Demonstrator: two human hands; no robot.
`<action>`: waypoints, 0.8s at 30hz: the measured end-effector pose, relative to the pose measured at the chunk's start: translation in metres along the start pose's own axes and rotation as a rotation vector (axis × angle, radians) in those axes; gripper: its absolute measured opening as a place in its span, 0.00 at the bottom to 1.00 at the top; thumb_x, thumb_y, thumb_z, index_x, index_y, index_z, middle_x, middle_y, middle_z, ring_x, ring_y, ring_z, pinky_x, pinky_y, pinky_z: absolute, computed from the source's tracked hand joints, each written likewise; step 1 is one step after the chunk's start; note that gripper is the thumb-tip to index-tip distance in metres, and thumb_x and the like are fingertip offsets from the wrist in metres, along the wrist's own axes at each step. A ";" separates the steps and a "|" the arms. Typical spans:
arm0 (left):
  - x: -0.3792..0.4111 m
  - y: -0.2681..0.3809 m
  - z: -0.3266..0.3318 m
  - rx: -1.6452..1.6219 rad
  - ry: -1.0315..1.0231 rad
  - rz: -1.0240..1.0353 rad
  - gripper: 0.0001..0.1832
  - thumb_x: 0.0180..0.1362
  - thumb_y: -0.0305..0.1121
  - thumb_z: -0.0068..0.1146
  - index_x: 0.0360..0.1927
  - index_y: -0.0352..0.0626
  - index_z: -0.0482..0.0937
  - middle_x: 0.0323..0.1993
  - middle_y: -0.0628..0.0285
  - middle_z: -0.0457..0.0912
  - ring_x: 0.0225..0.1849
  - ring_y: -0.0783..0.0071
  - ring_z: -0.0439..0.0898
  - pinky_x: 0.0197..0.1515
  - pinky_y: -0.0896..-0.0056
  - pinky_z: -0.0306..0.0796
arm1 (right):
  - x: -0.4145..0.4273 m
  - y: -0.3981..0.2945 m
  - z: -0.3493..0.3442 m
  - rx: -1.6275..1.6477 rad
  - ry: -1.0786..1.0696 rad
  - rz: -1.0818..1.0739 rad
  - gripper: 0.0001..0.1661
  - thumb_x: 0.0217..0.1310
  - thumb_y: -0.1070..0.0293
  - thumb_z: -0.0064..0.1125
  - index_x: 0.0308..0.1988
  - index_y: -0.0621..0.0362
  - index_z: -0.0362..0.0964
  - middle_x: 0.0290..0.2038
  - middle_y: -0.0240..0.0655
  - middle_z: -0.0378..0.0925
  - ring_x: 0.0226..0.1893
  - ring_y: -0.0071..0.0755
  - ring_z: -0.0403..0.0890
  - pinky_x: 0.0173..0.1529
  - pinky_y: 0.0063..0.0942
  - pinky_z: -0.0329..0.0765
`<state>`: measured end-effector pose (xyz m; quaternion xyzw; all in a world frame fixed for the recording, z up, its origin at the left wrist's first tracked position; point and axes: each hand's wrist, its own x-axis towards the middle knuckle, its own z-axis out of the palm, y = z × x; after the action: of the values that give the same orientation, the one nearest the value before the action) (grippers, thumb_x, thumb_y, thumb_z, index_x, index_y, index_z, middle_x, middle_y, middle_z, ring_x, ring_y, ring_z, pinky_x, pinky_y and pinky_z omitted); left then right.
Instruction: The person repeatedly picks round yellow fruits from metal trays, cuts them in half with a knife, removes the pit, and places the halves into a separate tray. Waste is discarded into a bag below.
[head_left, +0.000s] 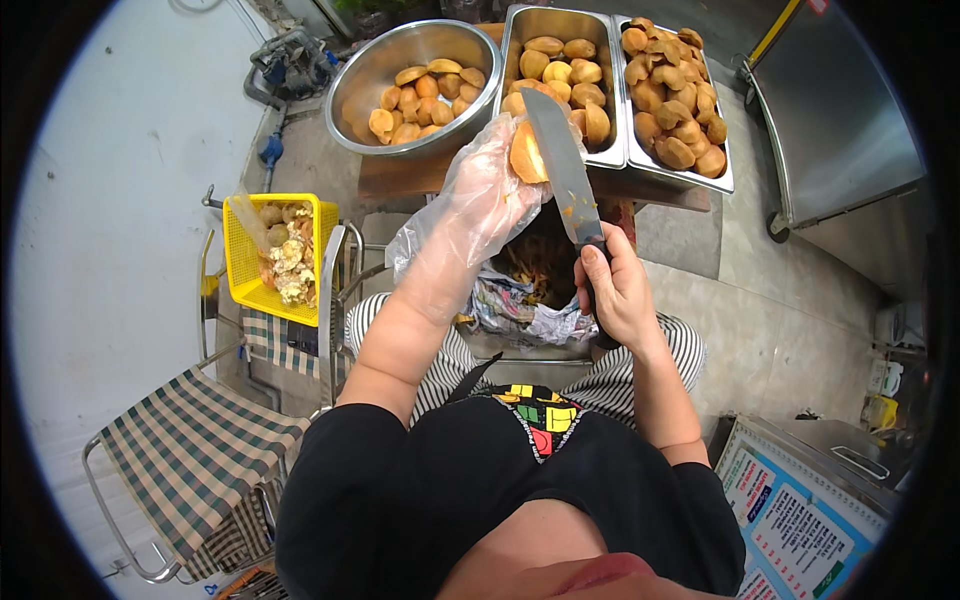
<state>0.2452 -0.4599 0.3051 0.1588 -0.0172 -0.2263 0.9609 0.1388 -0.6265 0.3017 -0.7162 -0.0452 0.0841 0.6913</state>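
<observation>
My left hand (491, 176), in a loose clear plastic glove, holds a piece of orange-brown fruit (528, 159), possibly sapodilla. My bare right hand (621, 294) grips the black handle of a wide-bladed kitchen knife (559, 154). Its blade points away from me and overlaps the fruit's right side in view; contact is hard to tell. Orange bits cling to the blade. Beyond my hands stand a steel bowl (341, 124) and a middle steel pan (616, 146), both holding similar fruit. Brown fruit pieces are heaped in a right-hand steel pan (726, 184).
Between my knees, newspaper (517, 311) lines a container with peelings in it. A yellow plastic basket (327, 247) stands at left, near a checked folding chair (202, 457). A wheeled metal cabinet (840, 112) is at right, a printed menu board (795, 517) at lower right.
</observation>
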 end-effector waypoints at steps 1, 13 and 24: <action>-0.002 -0.001 0.004 0.020 0.037 0.016 0.23 0.69 0.43 0.31 0.59 0.37 0.62 0.55 0.49 0.70 0.55 0.54 0.73 0.55 0.48 0.70 | -0.002 0.000 0.000 -0.005 0.005 0.006 0.16 0.69 0.67 0.42 0.52 0.63 0.61 0.18 0.27 0.68 0.14 0.18 0.68 0.19 0.19 0.65; -0.011 -0.021 0.024 0.069 0.080 0.052 0.18 0.68 0.34 0.36 0.56 0.32 0.63 0.52 0.48 0.71 0.53 0.56 0.73 0.59 0.51 0.67 | -0.001 0.005 0.003 -0.130 0.074 -0.065 0.15 0.68 0.66 0.43 0.50 0.64 0.62 0.17 0.28 0.67 0.15 0.19 0.67 0.21 0.22 0.65; -0.007 -0.021 0.004 -0.035 -0.013 -0.018 0.22 0.69 0.42 0.31 0.55 0.35 0.65 0.45 0.49 0.75 0.45 0.60 0.78 0.50 0.56 0.74 | 0.005 0.008 0.006 0.049 -0.083 -0.026 0.16 0.71 0.62 0.38 0.51 0.61 0.58 0.21 0.27 0.65 0.14 0.16 0.64 0.19 0.15 0.62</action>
<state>0.2294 -0.4756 0.3026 0.1405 -0.0183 -0.2363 0.9613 0.1420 -0.6200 0.2929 -0.6943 -0.0809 0.1057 0.7073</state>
